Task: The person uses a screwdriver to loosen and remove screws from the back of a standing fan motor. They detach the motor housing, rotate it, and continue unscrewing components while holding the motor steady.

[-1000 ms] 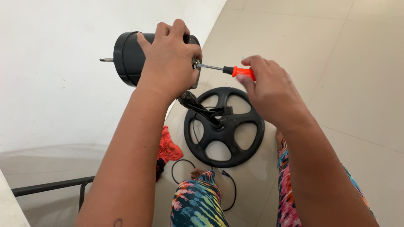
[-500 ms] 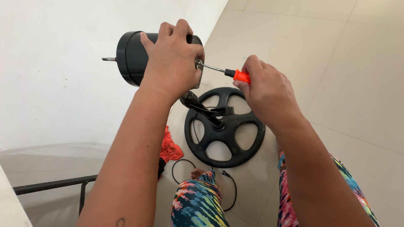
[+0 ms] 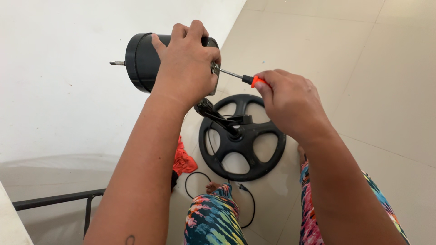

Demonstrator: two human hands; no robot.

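Note:
My left hand (image 3: 188, 63) grips a black cylindrical motor housing (image 3: 141, 61) held up in the air, its metal shaft sticking out to the left. My right hand (image 3: 290, 102) holds a screwdriver (image 3: 240, 77) with an orange and black handle. Its metal tip meets the right end of the motor, just beside my left fingers. A black cable (image 3: 218, 120) hangs from the motor down toward the round black base (image 3: 243, 138) on the floor.
The round spoked base lies on pale floor tiles between my feet. An orange cloth (image 3: 184, 159) lies left of it by the white wall. A thin black cord (image 3: 197, 179) loops near my patterned trouser legs (image 3: 213, 218). A dark metal bar (image 3: 54, 199) crosses the lower left.
My right hand has turned and regripped the screwdriver handle, covering more of the orange part. The motor and my left hand have stayed almost still.

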